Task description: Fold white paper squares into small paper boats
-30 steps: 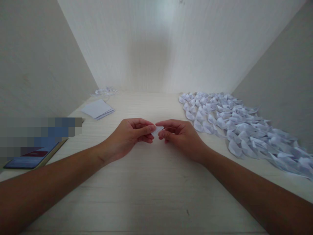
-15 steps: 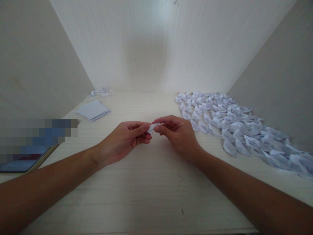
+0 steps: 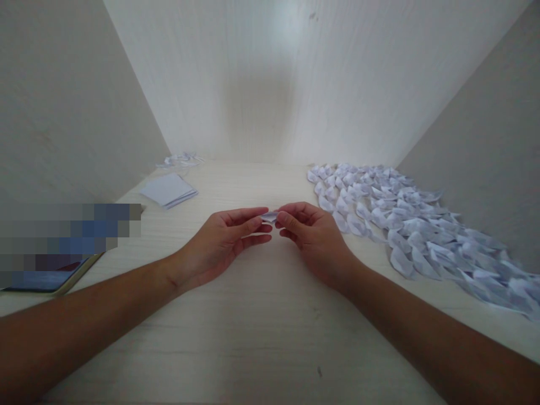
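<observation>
A small folded piece of white paper [image 3: 269, 217] is held just above the table between both hands. My left hand [image 3: 228, 236] pinches its left end between thumb and index finger, while the lower fingers stretch out loosely. On the right end, my right hand [image 3: 312, 233] grips the paper with thumb and fingertips, its other fingers curled beneath. Much of the paper is covered by the fingertips, so its full shape is hidden.
Rows of small folded paper boats [image 3: 405, 219] spread along the right side. A stack of white paper squares [image 3: 169, 190] lies at the back left, with thin paper strips [image 3: 181, 161] behind it. A tablet-like device [image 3: 59, 281], partly blurred, rests at the left. Walls enclose the table [image 3: 253, 337].
The paper has been turned and now lies more level, with my right fingers closer around its end. The whole view has shifted slightly.
</observation>
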Motion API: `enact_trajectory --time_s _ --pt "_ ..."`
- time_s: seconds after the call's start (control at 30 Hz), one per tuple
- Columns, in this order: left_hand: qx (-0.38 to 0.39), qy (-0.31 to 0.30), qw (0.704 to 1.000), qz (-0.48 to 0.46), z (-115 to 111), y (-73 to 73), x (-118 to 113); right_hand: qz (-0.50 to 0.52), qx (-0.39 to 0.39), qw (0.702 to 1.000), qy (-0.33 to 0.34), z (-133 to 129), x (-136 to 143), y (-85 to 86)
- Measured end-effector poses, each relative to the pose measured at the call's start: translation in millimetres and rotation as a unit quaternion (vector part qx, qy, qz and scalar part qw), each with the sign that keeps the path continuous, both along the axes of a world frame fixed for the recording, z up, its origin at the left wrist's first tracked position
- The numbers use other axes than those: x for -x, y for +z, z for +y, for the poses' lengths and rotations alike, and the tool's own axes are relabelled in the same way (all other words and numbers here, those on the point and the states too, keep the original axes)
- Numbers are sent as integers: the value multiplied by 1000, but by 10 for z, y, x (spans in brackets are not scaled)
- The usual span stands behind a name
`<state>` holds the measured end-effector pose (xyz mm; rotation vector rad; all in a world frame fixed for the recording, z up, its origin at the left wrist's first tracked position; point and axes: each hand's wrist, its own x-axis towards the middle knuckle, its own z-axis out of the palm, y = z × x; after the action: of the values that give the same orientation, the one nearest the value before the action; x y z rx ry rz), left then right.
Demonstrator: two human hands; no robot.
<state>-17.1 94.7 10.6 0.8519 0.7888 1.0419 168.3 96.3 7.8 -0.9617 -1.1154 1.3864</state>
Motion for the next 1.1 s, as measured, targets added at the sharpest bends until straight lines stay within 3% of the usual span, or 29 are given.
enact_trajectory --time_s 0.33,0.77,1.1 --pt "18 4 1000 -2 4 16 -7 25 61 996 61 -14 -5 4" --pt "34 -36 999 -7 24 47 28 40 65 997 24 -48 4 66" --pt "24 -58 998 -20 14 64 30 97 76 989 80 -47 -67 93"
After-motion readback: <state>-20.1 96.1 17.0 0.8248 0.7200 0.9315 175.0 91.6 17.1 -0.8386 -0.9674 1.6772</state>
